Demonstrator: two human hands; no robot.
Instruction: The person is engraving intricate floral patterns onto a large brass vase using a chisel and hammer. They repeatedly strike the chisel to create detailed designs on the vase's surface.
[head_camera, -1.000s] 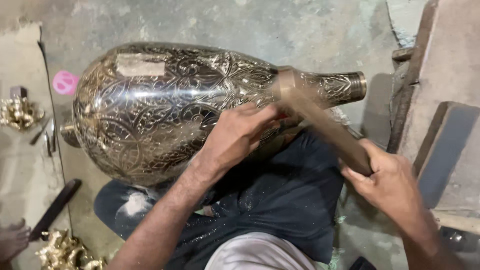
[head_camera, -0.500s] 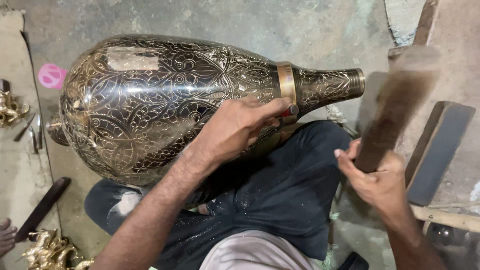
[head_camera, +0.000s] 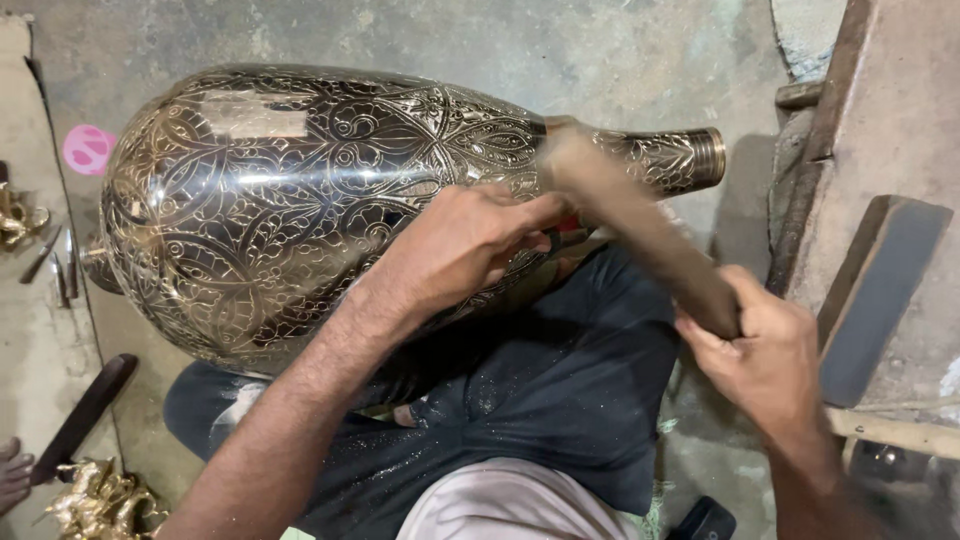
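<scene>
While my left hand (head_camera: 465, 250) presses curled on the shoulder of the engraved brass vase (head_camera: 300, 200), fingers pinched round something small I can't make out, my right hand (head_camera: 765, 350) clamps the blurred wooden mallet (head_camera: 630, 225), its head at the vase's narrow neck. That vase lies sideways across my dark-trousered lap (head_camera: 540, 390), glossy, bulbous, dense with leaf scrollwork. Tight on the right: wooden blocks (head_camera: 880, 290) crowd close. Dusty concrete floor (head_camera: 600, 50) opens beyond the vase; small brass pieces (head_camera: 95, 500) sit lower left.
</scene>
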